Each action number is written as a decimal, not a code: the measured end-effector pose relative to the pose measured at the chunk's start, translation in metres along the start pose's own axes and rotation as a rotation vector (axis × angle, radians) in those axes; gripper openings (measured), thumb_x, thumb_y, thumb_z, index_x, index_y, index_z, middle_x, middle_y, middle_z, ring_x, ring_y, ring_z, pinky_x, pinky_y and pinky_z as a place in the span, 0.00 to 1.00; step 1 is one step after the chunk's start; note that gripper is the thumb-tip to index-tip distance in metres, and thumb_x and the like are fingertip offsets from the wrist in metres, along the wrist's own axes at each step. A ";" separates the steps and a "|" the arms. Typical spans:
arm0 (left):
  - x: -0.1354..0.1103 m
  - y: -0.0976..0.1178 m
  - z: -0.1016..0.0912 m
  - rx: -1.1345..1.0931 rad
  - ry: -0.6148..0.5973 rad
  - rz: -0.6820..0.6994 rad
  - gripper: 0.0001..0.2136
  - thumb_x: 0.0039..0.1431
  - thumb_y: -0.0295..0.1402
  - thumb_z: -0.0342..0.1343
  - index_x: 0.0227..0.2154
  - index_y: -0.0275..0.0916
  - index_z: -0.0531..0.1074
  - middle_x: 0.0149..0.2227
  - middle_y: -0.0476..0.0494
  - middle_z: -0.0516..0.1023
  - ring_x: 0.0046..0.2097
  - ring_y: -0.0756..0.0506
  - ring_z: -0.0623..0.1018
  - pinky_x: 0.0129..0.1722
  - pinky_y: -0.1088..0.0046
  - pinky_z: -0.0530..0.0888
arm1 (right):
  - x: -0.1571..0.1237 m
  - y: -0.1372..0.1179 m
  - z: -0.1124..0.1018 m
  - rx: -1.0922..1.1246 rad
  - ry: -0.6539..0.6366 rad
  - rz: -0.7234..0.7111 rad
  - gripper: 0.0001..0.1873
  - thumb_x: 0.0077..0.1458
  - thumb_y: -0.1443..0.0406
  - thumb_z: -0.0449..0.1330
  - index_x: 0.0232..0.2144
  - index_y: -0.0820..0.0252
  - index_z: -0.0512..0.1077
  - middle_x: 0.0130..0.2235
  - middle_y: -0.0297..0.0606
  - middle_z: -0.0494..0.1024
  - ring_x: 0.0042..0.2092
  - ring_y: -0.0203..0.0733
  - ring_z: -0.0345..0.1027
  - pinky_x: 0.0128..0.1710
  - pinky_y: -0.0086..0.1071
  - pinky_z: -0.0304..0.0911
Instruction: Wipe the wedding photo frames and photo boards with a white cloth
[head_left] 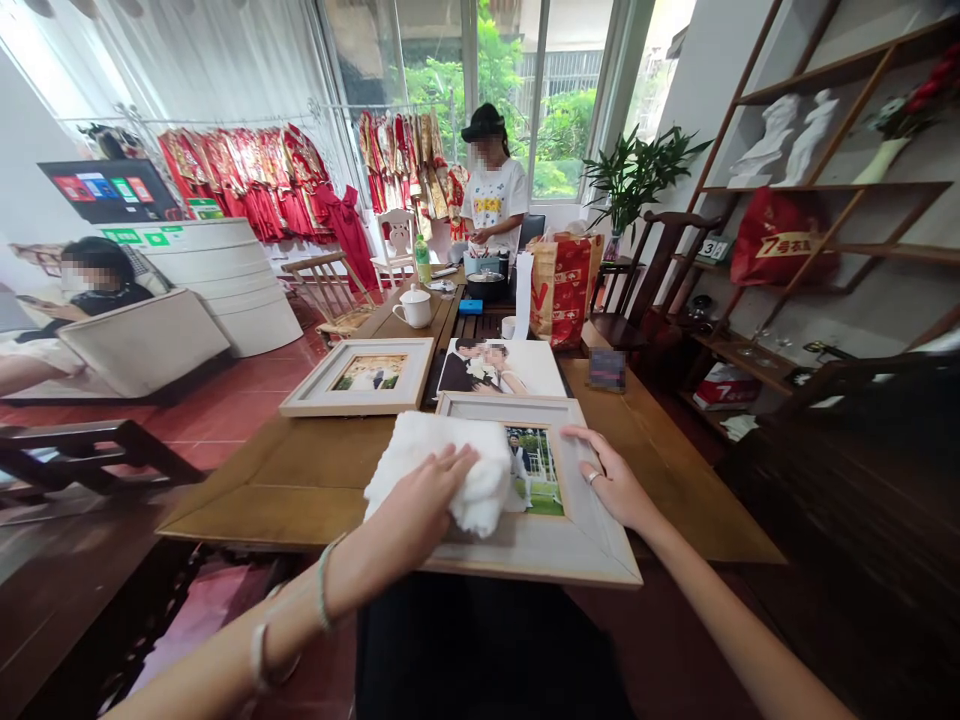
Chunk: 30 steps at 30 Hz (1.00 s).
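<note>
Left hand (420, 510) lies flat, fingers spread, pressing a white cloth (442, 470) onto the picture frame (555, 540) at the table's (300, 480) near edge. Right hand (615, 480), open, steadies the frame's right border, gripping nothing. Second frame (360, 377) lies beyond, toward the left edge.

From here, the red bag (776, 245) reads a yellow "7" followed by Chinese characters; the white box (724, 387) lower down shows a red "7"

Folded white towel (427, 450) atop pale wooden photo frame (525, 548), flat on wooden table (300, 480)
</note>
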<state>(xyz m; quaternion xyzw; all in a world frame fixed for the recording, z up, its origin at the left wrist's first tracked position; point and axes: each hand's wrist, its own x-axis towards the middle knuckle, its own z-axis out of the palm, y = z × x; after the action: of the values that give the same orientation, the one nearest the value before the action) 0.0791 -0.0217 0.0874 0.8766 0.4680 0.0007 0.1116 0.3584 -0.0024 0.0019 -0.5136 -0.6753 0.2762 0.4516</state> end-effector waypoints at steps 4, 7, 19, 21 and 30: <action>0.050 -0.015 0.002 0.120 0.158 0.004 0.39 0.40 0.11 0.42 0.60 0.33 0.49 0.63 0.32 0.54 0.64 0.39 0.53 0.60 0.59 0.57 | 0.001 0.002 0.000 0.001 -0.020 -0.008 0.25 0.48 0.71 0.48 0.50 0.53 0.64 0.55 0.40 0.66 0.60 0.44 0.55 0.62 0.45 0.45; 0.074 -0.021 0.000 0.193 0.210 -0.021 0.37 0.42 0.10 0.41 0.60 0.30 0.48 0.63 0.30 0.54 0.64 0.39 0.53 0.59 0.60 0.57 | 0.001 0.004 -0.001 0.000 -0.012 -0.014 0.25 0.49 0.71 0.48 0.50 0.54 0.64 0.56 0.40 0.66 0.61 0.44 0.54 0.62 0.45 0.46; -0.037 0.028 0.011 0.259 -0.144 0.096 0.33 0.48 0.16 0.46 0.60 0.30 0.51 0.61 0.29 0.57 0.62 0.35 0.59 0.56 0.56 0.64 | 0.001 0.005 0.003 -0.001 0.003 -0.016 0.25 0.48 0.72 0.48 0.49 0.53 0.65 0.55 0.38 0.66 0.61 0.43 0.55 0.62 0.43 0.46; -0.053 0.040 0.010 0.204 -0.265 0.121 0.36 0.45 0.17 0.49 0.61 0.32 0.51 0.62 0.31 0.56 0.62 0.35 0.59 0.56 0.58 0.65 | 0.001 0.005 0.003 -0.003 -0.009 -0.008 0.25 0.48 0.72 0.48 0.50 0.52 0.64 0.56 0.38 0.65 0.60 0.43 0.55 0.62 0.43 0.46; 0.010 0.036 0.019 0.286 0.003 0.088 0.33 0.44 0.13 0.45 0.58 0.24 0.54 0.60 0.28 0.60 0.60 0.35 0.62 0.56 0.59 0.64 | 0.001 0.005 0.000 -0.002 -0.005 -0.015 0.25 0.48 0.72 0.49 0.49 0.53 0.65 0.56 0.38 0.66 0.60 0.43 0.56 0.62 0.44 0.46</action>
<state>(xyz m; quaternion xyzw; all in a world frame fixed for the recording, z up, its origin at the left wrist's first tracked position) 0.1159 -0.0365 0.0752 0.9032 0.4248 -0.0596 -0.0154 0.3604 -0.0001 -0.0024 -0.5085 -0.6804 0.2733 0.4515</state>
